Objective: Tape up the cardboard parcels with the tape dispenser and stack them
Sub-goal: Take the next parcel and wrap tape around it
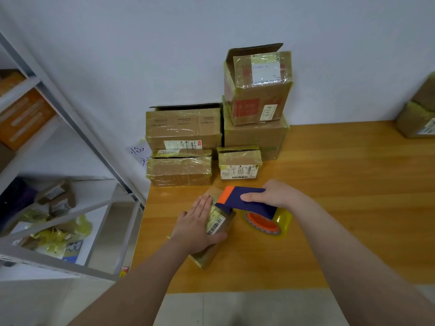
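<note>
A small brown cardboard parcel [217,223] with a barcode label is lying near the front left part of the orange-brown wooden table [353,196]. It is being pressed down by the left hand [196,223], whose fingers are lying straight and flat on the left side of its top, with the thumb stretched along its near edge. A dark blue plastic tape dispenser [244,200] with an orange front piece is being gripped by the right hand [277,196], the fingers being curled round its handle. The front end of the dispenser is being held against the far part of the parcel's top. A roll of clear yellowish tape [268,223] with an orange core is being carried under the handle, just to the right of the parcel; whether it is touching the table cannot be told. Behind, several taped cardboard boxes [183,130] are standing stacked against the white wall [141,55], the highest being a box with an open flap [257,90]. A grey metal shelf rack [77,137] is standing at the left, and another taped box [416,118] is being cut off by the right edge.
</note>
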